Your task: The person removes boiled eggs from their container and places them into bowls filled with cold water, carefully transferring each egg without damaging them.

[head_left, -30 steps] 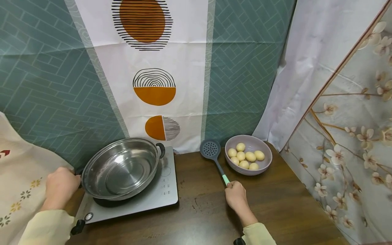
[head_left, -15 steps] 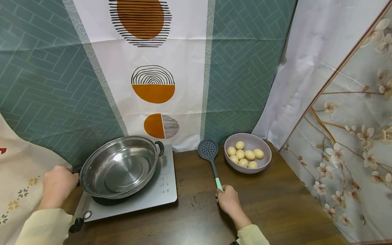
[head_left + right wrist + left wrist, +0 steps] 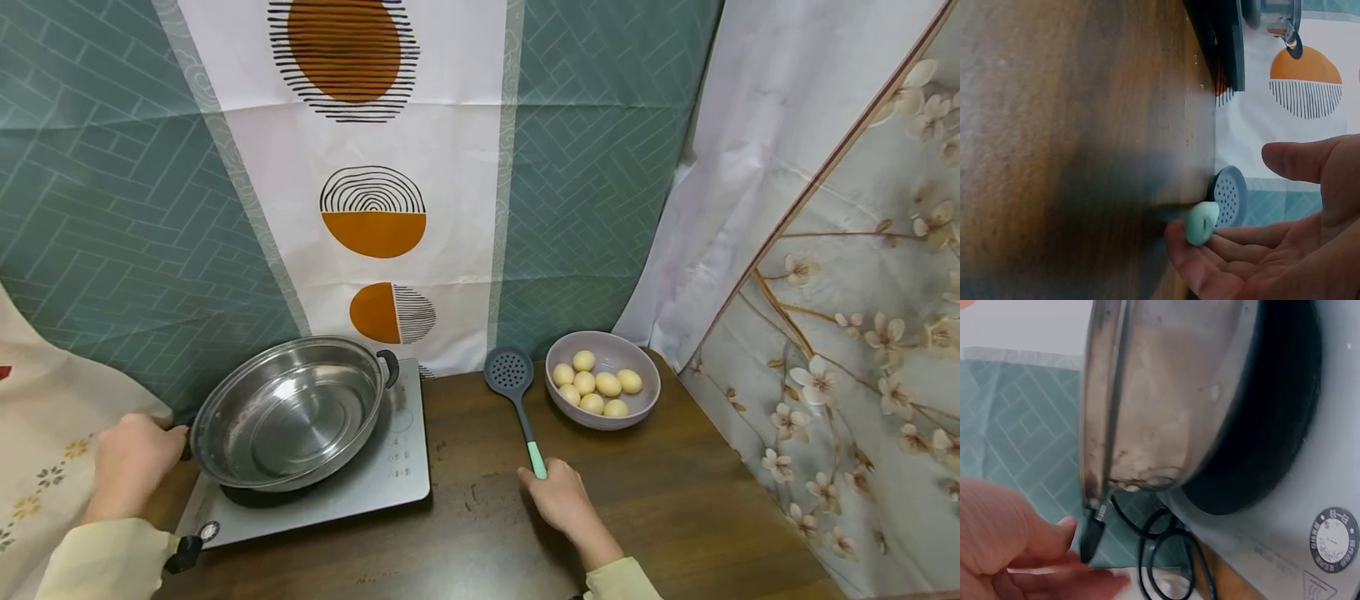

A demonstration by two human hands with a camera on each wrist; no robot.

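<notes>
A wide steel pan (image 3: pixel 300 417) stands on a flat silver induction cooker (image 3: pixel 405 475). By its left side handle (image 3: pixel 1092 537) is my left hand (image 3: pixel 135 458), thumb just beside the handle and fingers loosely extended below it. A grey skimmer (image 3: pixel 510 371) with a round perforated head and mint-green handle end (image 3: pixel 1201 223) lies on the table. My right hand (image 3: pixel 558 498) is at that end, which touches its loosely spread fingers while the thumb stands well apart. The pan's far handle (image 3: pixel 388 367) points toward the back.
A pale mauve bowl (image 3: pixel 637 400) of yellowish egg-shaped pieces, perhaps small potatoes, stands right of the skimmer on the wooden table (image 3: pixel 480 525). A black cord (image 3: pixel 1147 544) loops behind the cooker. Patterned cloth (image 3: pixel 585 208) hangs at the back and sides.
My right hand has shifted left with the skimmer's handle end, and its thumb has come off the handle. My left hand has eased slightly away from the pan. The view has shifted a little.
</notes>
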